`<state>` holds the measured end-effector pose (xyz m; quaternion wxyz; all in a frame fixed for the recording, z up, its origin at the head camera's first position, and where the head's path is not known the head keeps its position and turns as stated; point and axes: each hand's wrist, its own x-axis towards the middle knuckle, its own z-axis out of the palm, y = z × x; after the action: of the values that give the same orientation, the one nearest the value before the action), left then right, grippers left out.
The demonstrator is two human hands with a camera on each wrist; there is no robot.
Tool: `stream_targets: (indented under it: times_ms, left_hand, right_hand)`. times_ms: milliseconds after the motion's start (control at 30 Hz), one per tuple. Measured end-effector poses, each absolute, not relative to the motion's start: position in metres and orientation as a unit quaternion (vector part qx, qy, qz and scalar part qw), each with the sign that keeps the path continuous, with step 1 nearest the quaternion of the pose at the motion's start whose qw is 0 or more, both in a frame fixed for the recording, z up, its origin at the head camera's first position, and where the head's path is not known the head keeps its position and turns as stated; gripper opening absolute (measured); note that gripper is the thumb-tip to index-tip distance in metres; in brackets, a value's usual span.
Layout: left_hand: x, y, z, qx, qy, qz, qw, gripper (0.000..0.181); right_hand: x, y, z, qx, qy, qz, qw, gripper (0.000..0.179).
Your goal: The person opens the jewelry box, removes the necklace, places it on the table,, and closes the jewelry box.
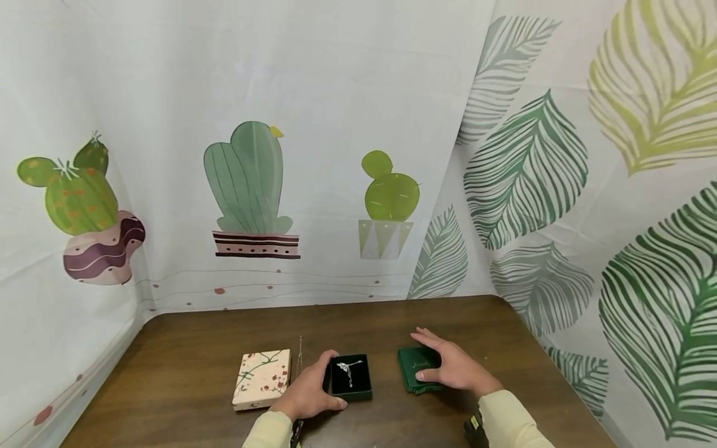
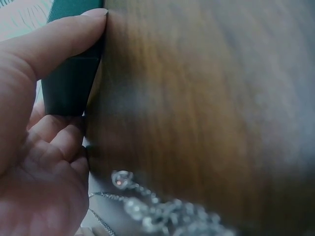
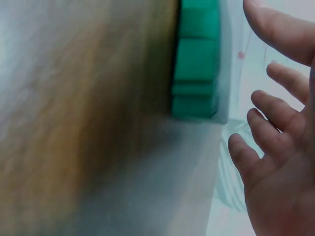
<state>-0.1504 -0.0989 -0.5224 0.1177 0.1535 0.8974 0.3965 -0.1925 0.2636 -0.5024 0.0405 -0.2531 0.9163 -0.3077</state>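
A small dark green jewelry box (image 1: 351,395) stands uncovered on the table, with a silver piece of jewelry (image 1: 348,368) on its black lining. My left hand (image 1: 308,389) grips this box from its left side, the thumb along its near edge. In the left wrist view the thumb and curled fingers hold the green box (image 2: 69,88). My right hand (image 1: 456,367) is over a flat green square piece (image 1: 413,361) with faint script on top. The right wrist view shows the hand (image 3: 280,147) with fingers spread apart from the stepped green side (image 3: 194,59).
A cream box with a floral print (image 1: 262,379) lies left of my left hand. Between them a silver chain (image 1: 300,351) rests on the brown wooden table (image 1: 196,348); it appears blurred as a silver chain (image 2: 172,216) in the left wrist view. A printed curtain (image 1: 336,93) hangs behind.
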Motion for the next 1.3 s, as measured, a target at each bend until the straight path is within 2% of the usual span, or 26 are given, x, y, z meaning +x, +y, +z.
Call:
stream_targets:
  times_ms: [633,1300]
  left_hand:
    - [-0.15,-0.098,-0.526,0.161,0.899,0.394,0.101,0.099]
    - [-0.151,-0.096,-0.521,0.158,0.9,0.393,0.101,0.098]
  right_hand:
    - [-0.186,0.217,-0.485,-0.294,0.906,-0.301,0.051,0.079]
    - [-0.171,0.162,-0.482,-0.376,0.889,-0.26,0.031,0.061]
